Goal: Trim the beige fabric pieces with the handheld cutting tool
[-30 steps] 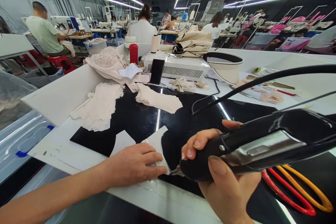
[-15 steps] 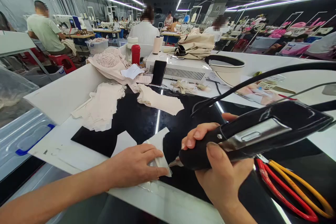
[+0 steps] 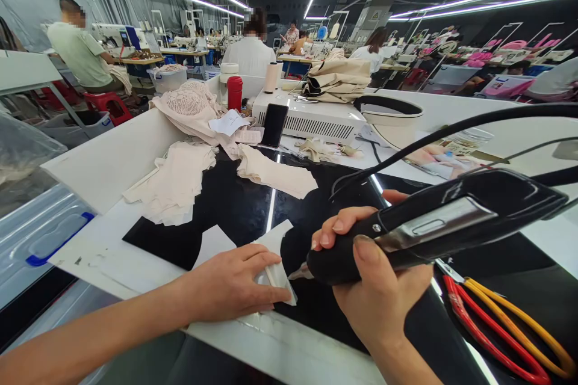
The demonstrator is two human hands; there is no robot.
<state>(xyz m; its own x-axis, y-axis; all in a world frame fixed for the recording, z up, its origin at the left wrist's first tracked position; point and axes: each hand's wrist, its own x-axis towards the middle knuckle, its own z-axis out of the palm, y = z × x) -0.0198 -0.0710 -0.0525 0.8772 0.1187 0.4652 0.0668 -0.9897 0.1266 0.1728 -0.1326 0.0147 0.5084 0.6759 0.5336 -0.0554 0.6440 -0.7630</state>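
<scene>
My left hand presses a small white fabric piece against the black tabletop, its fingertips along the piece's near end. Part of the piece is hidden under the fingers. In my right hand is a black corded hand tool with a silver lever, the fingers wrapped round its body. The tool's small metal tip points left, close to the right edge of the fabric; whether they touch I cannot tell. Another flat white piece lies behind my left hand.
Red and orange-handled scissors lie at right. Stacks of beige fabric pieces lie farther back, near a phone and a white vented box. The tool's black cable arches across the right side. Co-workers sit beyond.
My right hand has raised the tool slightly, and its tip has shifted a little up and left beside the fabric. My left hand stays nearly where it was.
</scene>
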